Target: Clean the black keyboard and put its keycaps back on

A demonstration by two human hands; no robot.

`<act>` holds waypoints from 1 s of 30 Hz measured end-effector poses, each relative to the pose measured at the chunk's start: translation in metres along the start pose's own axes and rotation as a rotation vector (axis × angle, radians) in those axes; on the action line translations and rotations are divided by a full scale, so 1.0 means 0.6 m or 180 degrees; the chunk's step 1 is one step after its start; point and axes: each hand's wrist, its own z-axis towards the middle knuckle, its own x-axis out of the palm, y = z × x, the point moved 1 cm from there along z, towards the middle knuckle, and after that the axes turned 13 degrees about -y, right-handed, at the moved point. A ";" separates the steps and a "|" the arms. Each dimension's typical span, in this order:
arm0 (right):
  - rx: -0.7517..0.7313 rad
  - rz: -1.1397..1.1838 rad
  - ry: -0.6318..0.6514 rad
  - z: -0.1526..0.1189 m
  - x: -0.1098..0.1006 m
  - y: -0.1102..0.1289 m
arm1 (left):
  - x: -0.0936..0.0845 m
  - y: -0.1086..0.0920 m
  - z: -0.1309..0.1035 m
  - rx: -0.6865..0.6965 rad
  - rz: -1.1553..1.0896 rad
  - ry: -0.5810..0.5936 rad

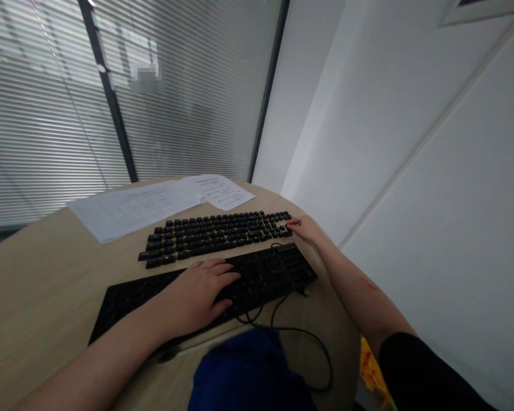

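Observation:
A black keyboard base (278, 268) lies on the table close to my body, its keycaps apparently off. My left hand (201, 291) rests palm down on its middle, fingers stretched out and a little apart, holding nothing. Beyond the base, loose black keycaps (214, 234) are laid out on the wood in rows like a keyboard layout. At the right end of these rows my right hand (304, 227) has thumb and fingers pinched together around a small dark piece, apparently a keycap. The fingers partly hide it.
Printed sheets of paper (137, 205) lie behind the keycaps on the round wooden table (38, 274). A black cable (312, 337) loops over the near edge beside blue cloth (252, 371). A white wall (411, 142) stands close at the right; glass with blinds (205, 103) is behind.

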 end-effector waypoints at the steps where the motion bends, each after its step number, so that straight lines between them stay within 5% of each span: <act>1: 0.0017 0.0004 -0.0008 -0.001 0.002 -0.002 | -0.001 -0.001 0.000 -0.0004 0.0001 0.0023; 9: 0.0029 0.0205 -0.0289 0.001 -0.003 -0.015 | 0.007 0.005 0.001 0.0059 0.0121 0.0077; 14: 0.0008 0.0521 -0.1075 -0.006 -0.072 -0.012 | 0.014 0.012 0.001 0.0079 0.0094 0.0009; 18: 0.0489 0.2224 -0.1798 -0.056 -0.141 0.002 | 0.019 0.016 0.003 0.0105 0.0060 0.0003; 20: 0.0720 0.2912 -0.1689 -0.102 -0.160 0.013 | 0.022 0.019 0.004 0.0128 0.0029 -0.0039; 25: 0.1326 0.3140 -0.1101 -0.228 -0.152 0.036 | 0.030 0.025 0.005 0.0152 -0.0014 -0.0152; 30: 0.1304 0.3398 -0.1095 -0.287 -0.127 0.049 | 0.027 0.027 0.005 0.0189 0.0029 -0.0169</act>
